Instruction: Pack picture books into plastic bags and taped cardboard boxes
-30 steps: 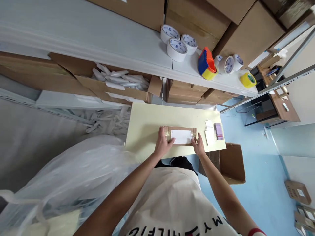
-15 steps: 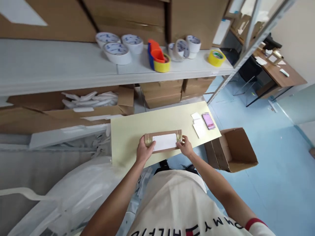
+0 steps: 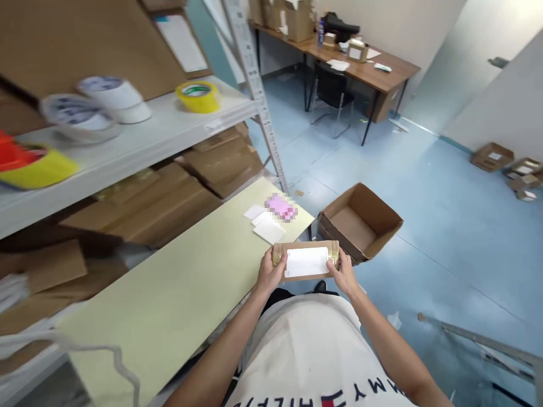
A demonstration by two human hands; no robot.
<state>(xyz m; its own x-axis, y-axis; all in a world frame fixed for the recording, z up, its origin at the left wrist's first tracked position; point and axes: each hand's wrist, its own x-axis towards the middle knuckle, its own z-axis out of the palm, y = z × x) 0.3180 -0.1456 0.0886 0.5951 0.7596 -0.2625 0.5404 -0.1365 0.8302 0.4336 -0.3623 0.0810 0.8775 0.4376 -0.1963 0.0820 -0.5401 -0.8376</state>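
Observation:
I hold a small taped cardboard parcel [image 3: 306, 262] with a white label on top, lifted off the pale yellow table [image 3: 178, 294] just past its right end. My left hand [image 3: 270, 272] grips the parcel's left end, fingers wrapped round it. My right hand [image 3: 343, 273] grips its right end the same way. An open, empty cardboard box [image 3: 360, 219] sits on the blue floor right behind the parcel.
White slips [image 3: 267, 229] and a pink item [image 3: 280, 207] lie at the table's far end. Tape rolls [image 3: 108, 102] and a yellow roll [image 3: 197, 96] sit on the white shelf, with boxes beneath. A desk and chair stand at the back; small boxes [image 3: 492, 156] lie on the floor at the far right.
The parcel has come up off the table and moved right with both hands still on its ends. My view has swung right, toward the floor box and the room.

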